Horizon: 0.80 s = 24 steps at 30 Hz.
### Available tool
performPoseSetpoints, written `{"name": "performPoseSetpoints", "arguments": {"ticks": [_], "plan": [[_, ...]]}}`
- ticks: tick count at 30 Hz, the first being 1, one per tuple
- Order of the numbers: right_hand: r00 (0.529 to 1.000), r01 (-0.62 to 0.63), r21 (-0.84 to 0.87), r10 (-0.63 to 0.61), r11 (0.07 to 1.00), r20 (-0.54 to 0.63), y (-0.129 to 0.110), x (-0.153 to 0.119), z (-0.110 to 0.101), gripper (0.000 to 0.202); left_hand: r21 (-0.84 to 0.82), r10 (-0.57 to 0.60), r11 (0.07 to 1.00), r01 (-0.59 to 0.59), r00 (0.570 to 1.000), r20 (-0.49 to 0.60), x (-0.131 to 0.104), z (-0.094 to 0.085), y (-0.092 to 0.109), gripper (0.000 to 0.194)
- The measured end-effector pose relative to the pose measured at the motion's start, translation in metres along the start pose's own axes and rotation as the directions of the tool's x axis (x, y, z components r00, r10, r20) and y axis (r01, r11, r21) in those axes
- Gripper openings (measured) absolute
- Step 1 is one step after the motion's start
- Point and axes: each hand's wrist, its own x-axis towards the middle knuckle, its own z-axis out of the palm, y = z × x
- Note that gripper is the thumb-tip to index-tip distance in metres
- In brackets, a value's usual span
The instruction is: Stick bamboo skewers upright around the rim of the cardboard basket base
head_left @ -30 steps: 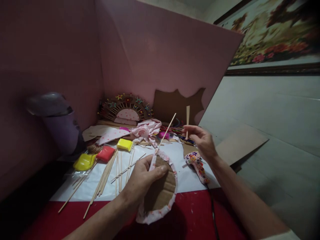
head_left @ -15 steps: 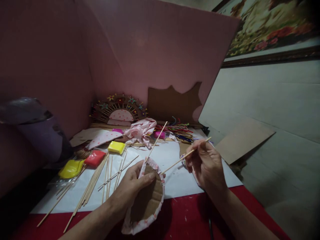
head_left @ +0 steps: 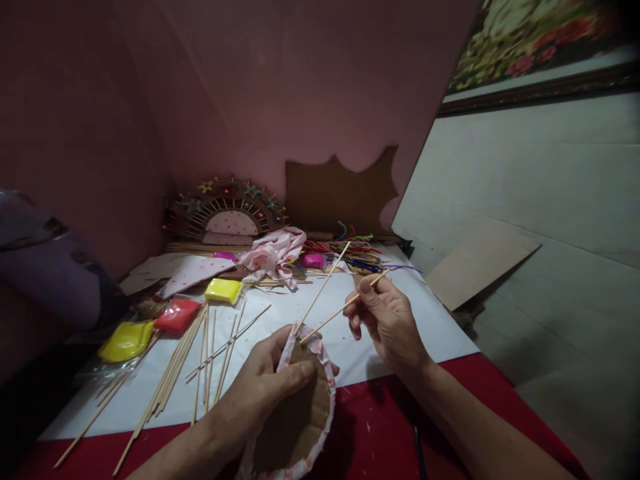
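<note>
My left hand (head_left: 280,380) is closed on a half-round piece of cardboard (head_left: 293,423), its thumb lying on the brown face. Pink spotted cloth is folded over the rim of the piece. One thin wooden stick (head_left: 324,288) stands up at a slant from the cloth edge near the top corner. Between thumb and fingers, my right hand (head_left: 383,310) pinches a second wooden stick (head_left: 333,316). The lower end of that stick meets the cardboard's top part, close to the base of the first.
Loose sticks (head_left: 173,370) lie on white paper at left, beside yellow and red clay packets (head_left: 177,315). Behind are crumpled pink cloth (head_left: 275,253), a decorated cardboard fan (head_left: 227,210) and a cut cardboard sheet (head_left: 340,193). A purple bin (head_left: 47,273) stands far left.
My right hand has moved left, bringing its stick's lower end from the cardboard's right edge to the top beside the upright stick. The view has shifted slightly.
</note>
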Motion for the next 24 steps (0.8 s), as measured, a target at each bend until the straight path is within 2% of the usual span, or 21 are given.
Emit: {"name": "performPoseSetpoints", "arguments": {"ticks": [13, 24], "plan": [[0.999, -0.037, -0.028, 0.038, 0.999, 0.010, 0.0004, 0.0008, -0.0012, 0.021, 0.041, -0.004, 0.999, 0.003, 1.000, 0.021, -0.0003, -0.0014, 0.0010, 0.017], [0.995, -0.098, 0.063, 0.097, 0.993, 0.028, 0.0013, 0.0020, -0.0033, 0.024, 0.013, -0.024, 1.000, 0.024, 0.999, 0.034, -0.0014, -0.0014, -0.0001, 0.016]]}}
